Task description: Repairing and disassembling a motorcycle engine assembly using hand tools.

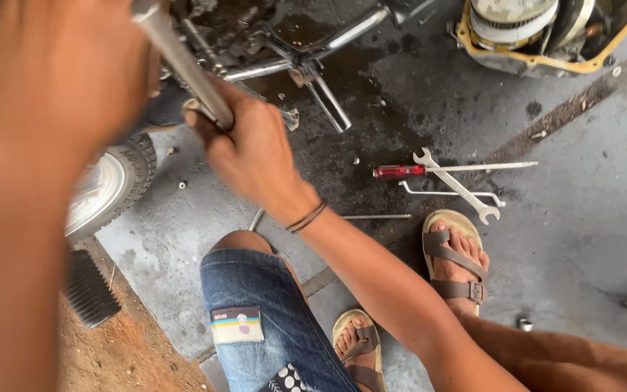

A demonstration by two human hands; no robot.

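My right hand [244,149] grips the lower end of a long silver metal tool shaft [183,62] that rises toward the upper left. My left hand [67,65] is raised close to the camera, blurred, and closes on the top of the same shaft. Both hands work beside the underside of a motorcycle [270,43], by its chrome stand bars [328,105]. A dark cord bracelet [306,216] circles my right wrist.
On the oily concrete floor lie a red-handled screwdriver [429,170], an open-ended spanner [457,186] and a thin bent rod [451,194]. A tyre [114,185] stands at left, a yellow-rimmed engine cover [546,36] at top right. My sandalled feet [457,261] and denim-covered knee [255,319] are below.
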